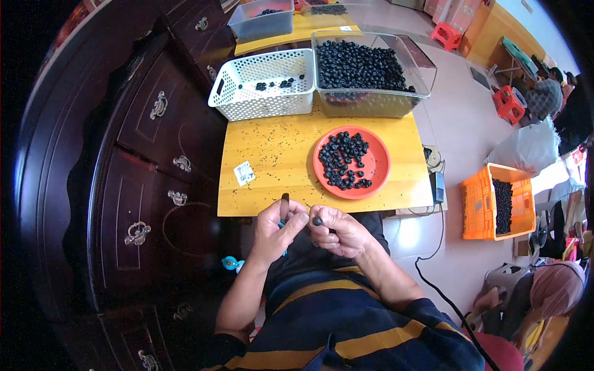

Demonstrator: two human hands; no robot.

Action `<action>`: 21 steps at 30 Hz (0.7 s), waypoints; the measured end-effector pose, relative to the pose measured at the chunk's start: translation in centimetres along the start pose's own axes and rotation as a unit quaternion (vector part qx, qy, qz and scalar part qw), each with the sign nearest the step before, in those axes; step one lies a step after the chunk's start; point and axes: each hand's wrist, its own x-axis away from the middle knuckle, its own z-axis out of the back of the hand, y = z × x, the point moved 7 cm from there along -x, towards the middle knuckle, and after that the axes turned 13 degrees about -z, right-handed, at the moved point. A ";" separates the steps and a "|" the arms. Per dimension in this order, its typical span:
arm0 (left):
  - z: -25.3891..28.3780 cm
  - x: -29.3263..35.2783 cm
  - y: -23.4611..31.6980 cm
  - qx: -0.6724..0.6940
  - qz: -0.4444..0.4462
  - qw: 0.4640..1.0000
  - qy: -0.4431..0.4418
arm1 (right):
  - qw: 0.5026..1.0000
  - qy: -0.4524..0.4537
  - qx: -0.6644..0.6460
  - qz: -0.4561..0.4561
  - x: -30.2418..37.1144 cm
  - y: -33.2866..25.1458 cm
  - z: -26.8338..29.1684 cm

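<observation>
In front of my body, just off the table's near edge, my two hands are close together. My left hand (276, 232) is closed around a slim tool (285, 205) with a dark, blade-like tip pointing up and bits of teal showing between the fingers. My right hand (344, 234) pinches a small round black part (317, 221) between thumb and fingers. Just beyond, a red plate (379, 159) holds many small black ring-shaped parts (339, 162). The fingers hide most of the tool.
Dark crumbs and a white printed label (244, 174) lie on the yellow table (284, 198). Behind stand a white perforated basket (266, 110) with a few black parts and a clear bin (371, 106) heaped with them. Dark drawers (133, 185) flank the left; an orange crate (479, 213) stands right.
</observation>
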 end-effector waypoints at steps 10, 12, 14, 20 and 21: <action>-0.6 -1.1 3.5 -0.265 -0.178 0.946 -0.058 | 0.999 0.045 -0.024 0.002 -1.0 -0.5 0.5; -0.4 -1.3 3.5 -0.294 -0.195 0.934 -0.063 | 0.999 0.040 -0.034 0.002 -1.2 -0.5 0.8; -0.5 -1.5 3.3 -0.355 -0.195 0.909 -0.098 | 0.998 0.035 -0.044 0.003 -1.4 -0.5 1.3; 0.0 -2.0 2.2 -0.371 -0.200 0.902 -0.092 | 0.996 0.081 -0.020 0.008 -2.1 -0.7 1.7; 0.0 -2.1 2.0 -0.370 -0.200 0.903 -0.093 | 0.997 0.078 -0.016 0.018 -2.1 -0.9 1.6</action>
